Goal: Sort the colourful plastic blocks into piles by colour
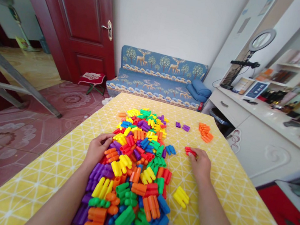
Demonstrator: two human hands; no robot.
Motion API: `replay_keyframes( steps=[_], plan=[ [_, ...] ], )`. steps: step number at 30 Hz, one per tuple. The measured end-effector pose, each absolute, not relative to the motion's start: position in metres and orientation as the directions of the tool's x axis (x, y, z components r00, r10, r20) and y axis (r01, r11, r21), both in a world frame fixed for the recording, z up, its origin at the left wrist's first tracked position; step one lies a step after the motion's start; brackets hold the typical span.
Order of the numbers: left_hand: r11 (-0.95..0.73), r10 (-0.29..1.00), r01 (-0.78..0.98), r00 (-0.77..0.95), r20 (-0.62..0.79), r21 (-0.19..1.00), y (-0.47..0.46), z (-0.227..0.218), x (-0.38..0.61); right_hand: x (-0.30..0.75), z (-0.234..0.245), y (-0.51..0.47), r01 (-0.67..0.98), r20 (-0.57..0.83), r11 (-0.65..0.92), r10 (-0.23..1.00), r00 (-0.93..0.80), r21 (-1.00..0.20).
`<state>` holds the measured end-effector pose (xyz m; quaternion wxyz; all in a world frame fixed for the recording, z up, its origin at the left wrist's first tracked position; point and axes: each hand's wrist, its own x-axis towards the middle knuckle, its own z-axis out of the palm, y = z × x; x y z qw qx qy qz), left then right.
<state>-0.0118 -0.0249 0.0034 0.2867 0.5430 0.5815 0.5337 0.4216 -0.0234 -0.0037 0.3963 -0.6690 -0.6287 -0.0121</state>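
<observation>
My right hand (200,166) pinches a small red plastic building piece (189,151) with joined tubes, just above or on the cloth right of the pile. At the left side of a long heap of mixed pieces (134,152), my left hand (98,150) rests with fingers half bent, thumb and forefinger apart. Its fingertips reach the heap beside yellow and purple pieces; nothing shows held. Apart from the heap lie a blue piece (170,149) and a yellow piece (181,197). Farther off are two purple pieces (185,127) and a cluster of orange pieces (205,132).
A yellow patterned cloth (218,201) covers the table. Beyond it stands a blue sofa (155,82). A white dresser (267,136) flanks the right side, and a metal ladder (16,67) leans in from the left. A small red stool (92,78) is near the door.
</observation>
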Motion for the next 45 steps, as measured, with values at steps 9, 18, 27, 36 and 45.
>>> replay_keyframes(
  steps=[9,18,27,36,45],
  plan=[
    [-0.157,0.939,0.340,-0.240,0.247,0.927,-0.025,0.006,-0.010,0.377,0.019,-0.036,0.761,0.519,0.397,0.850,-0.093,-0.513],
    [-0.148,0.938,0.332,-0.251,0.238,0.932,-0.025,0.005,-0.010,0.356,0.021,-0.039,0.816,0.345,0.316,0.926,-0.154,-0.485],
    [-0.150,0.940,0.330,-0.244,0.237,0.932,-0.024,0.005,-0.011,0.363,0.017,-0.039,0.701,0.389,0.201,0.914,0.117,-0.684],
    [-0.148,0.940,0.329,-0.246,0.236,0.932,-0.024,0.005,-0.011,0.358,0.027,-0.048,0.806,0.470,0.244,0.882,0.047,-0.539],
    [-0.155,0.938,0.313,-0.251,0.239,0.937,-0.025,0.006,-0.010,0.358,0.037,-0.057,0.902,0.302,0.168,0.952,-0.044,-0.397]
  ],
)
